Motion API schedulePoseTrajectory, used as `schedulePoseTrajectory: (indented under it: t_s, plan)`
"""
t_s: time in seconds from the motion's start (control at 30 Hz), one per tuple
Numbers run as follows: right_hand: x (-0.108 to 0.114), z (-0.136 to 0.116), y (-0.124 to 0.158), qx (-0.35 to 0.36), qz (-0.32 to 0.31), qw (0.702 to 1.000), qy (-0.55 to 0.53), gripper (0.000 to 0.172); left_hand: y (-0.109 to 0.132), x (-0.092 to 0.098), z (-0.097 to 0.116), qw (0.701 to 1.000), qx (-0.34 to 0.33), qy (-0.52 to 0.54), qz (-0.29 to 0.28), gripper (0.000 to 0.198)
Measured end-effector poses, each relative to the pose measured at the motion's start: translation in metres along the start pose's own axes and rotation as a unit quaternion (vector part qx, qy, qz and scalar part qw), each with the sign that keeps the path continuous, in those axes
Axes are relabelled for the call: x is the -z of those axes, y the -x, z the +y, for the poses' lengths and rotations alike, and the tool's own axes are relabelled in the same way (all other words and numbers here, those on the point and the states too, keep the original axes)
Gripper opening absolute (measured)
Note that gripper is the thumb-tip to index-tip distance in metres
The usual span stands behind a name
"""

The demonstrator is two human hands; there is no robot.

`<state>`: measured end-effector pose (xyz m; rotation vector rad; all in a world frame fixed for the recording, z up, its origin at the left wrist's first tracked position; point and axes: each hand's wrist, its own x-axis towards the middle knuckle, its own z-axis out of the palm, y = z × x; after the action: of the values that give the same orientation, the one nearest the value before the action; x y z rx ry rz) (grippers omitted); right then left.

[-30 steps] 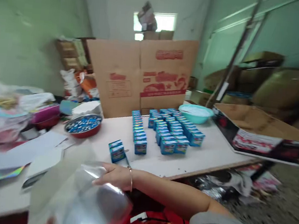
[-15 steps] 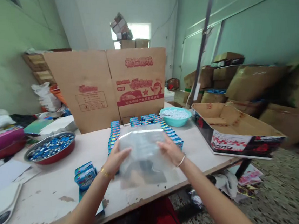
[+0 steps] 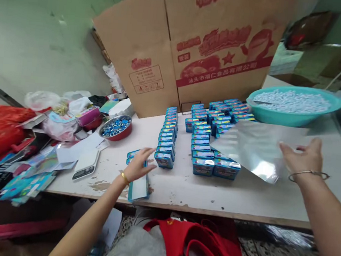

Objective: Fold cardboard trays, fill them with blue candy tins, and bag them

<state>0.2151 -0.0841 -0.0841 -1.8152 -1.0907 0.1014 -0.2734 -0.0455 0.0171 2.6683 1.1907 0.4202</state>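
Observation:
My left hand [image 3: 138, 166] is open with fingers apart, above a short row of small blue printed boxes [image 3: 132, 154] and a pale, blue-edged flat piece [image 3: 139, 187]. Nothing is in it. At the right, my right hand [image 3: 304, 159] has the edge of a clear plastic bag [image 3: 254, 146] between thumb and fingers; motion blur hides the exact grip. The bag slants over the right-hand part of the box rows. Left of those, one long row of blue boxes [image 3: 167, 137] stands apart, and more blue boxes [image 3: 203, 166] form rows in the middle.
A turquoise basin [image 3: 292, 119] of small pale pieces stands at the back right. Behind the rows rises a large cardboard carton [image 3: 161, 99]. A red-sided metal bowl [image 3: 121, 136] of blue wrapped pieces and a white scale [image 3: 86, 166] are at left, beside bags and papers.
The view has swung left and down. My left hand has let go of the plastic bag and moved to the small boxes at left. My right hand has carried the bag rightward.

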Motion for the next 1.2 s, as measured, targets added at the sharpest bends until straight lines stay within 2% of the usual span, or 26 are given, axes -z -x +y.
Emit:
schedulePoseTrajectory:
  t_s: [0.07,0.1,0.13,0.2,0.23,0.3,0.4,0.43,0.5,0.67,0.77,0.8,0.93,1.0,1.1,1.2]
  plan:
    - [0.013,-0.022,0.016,-0.004,0.12,0.988,0.094,0.076,-0.015,0.003,-0.022,0.998,0.02,-0.063,-0.018,0.077]
    - [0.016,-0.039,0.028,0.014,0.16,0.981,0.113,0.077,-0.026,0.0,-0.03,0.995,0.019,-0.088,-0.038,0.086]
    - [0.015,-0.057,0.043,0.064,0.126,0.984,0.111,0.069,-0.039,-0.004,-0.035,0.992,0.012,-0.108,-0.063,0.095]
    - [0.001,-0.093,0.08,0.118,0.068,0.991,0.015,0.047,-0.062,-0.019,-0.039,0.983,-0.01,-0.139,-0.115,0.108]
    - [-0.012,-0.109,0.102,0.126,-0.012,0.99,-0.055,0.041,-0.071,-0.027,-0.04,0.979,-0.023,-0.15,-0.138,0.111]
    - [-0.046,-0.134,0.146,0.119,-0.204,0.961,-0.145,0.037,-0.082,-0.043,-0.042,0.971,-0.041,-0.164,-0.168,0.114]
    - [-0.101,-0.158,0.2,0.065,-0.44,0.886,-0.132,0.047,-0.084,-0.061,-0.047,0.969,-0.04,-0.173,-0.17,0.113]
    - [-0.116,-0.165,0.213,0.065,-0.485,0.864,-0.119,0.051,-0.081,-0.064,-0.049,0.97,-0.037,-0.177,-0.164,0.111]
    - [-0.142,-0.18,0.229,0.067,-0.531,0.84,-0.091,0.059,-0.075,-0.068,-0.05,0.971,-0.038,-0.185,-0.147,0.107]
    - [-0.182,-0.226,0.241,0.036,-0.535,0.844,0.002,0.094,-0.059,-0.067,-0.047,0.975,-0.066,-0.186,-0.1,0.094]
    - [-0.204,-0.247,0.246,0.038,-0.539,0.841,0.017,0.105,-0.063,-0.062,-0.048,0.978,-0.065,-0.173,-0.095,0.104]
    - [-0.21,-0.251,0.248,0.048,-0.536,0.842,0.018,0.102,-0.068,-0.061,-0.048,0.978,-0.061,-0.171,-0.1,0.11]
    - [-0.227,-0.259,0.253,0.078,-0.527,0.844,0.065,0.071,-0.081,-0.055,-0.046,0.978,-0.048,-0.163,-0.122,0.12]
    - [-0.226,-0.257,0.251,0.082,-0.531,0.839,0.089,0.068,-0.076,-0.046,-0.04,0.985,-0.029,-0.135,-0.1,0.12]
    - [-0.217,-0.249,0.244,0.08,-0.53,0.837,0.113,0.063,-0.051,-0.021,-0.028,0.999,0.008,-0.032,-0.017,0.119]
    - [-0.205,-0.235,0.239,0.069,-0.518,0.842,0.133,0.046,-0.014,0.006,-0.024,0.991,0.04,0.124,0.036,0.12]
